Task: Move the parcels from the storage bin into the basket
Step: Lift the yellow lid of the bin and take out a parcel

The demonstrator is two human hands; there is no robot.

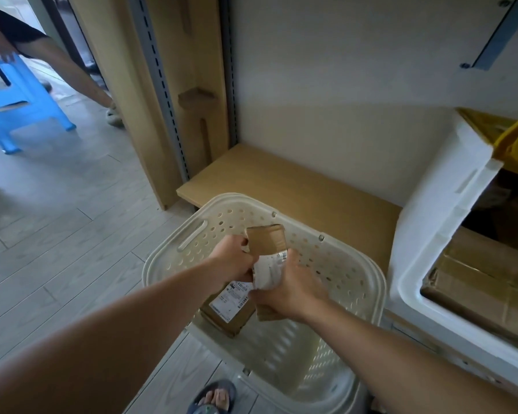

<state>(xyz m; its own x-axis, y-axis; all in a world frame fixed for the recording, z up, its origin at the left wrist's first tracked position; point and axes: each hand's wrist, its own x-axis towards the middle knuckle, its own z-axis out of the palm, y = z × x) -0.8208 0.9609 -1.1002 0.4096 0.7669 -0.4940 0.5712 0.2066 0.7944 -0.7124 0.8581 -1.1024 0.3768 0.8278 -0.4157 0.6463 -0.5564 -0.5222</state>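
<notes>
Basket mouth open above; storage bin wall crowds right

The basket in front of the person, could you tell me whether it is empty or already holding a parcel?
Not empty. One brown parcel with a white label lies in the basket, below both hands.

Two brown labelled parcels held over cream perforated basket.

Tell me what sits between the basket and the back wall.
Head view: only the bare wooden shelf lies between the basket and the wall; nothing rests on that stretch.
</notes>
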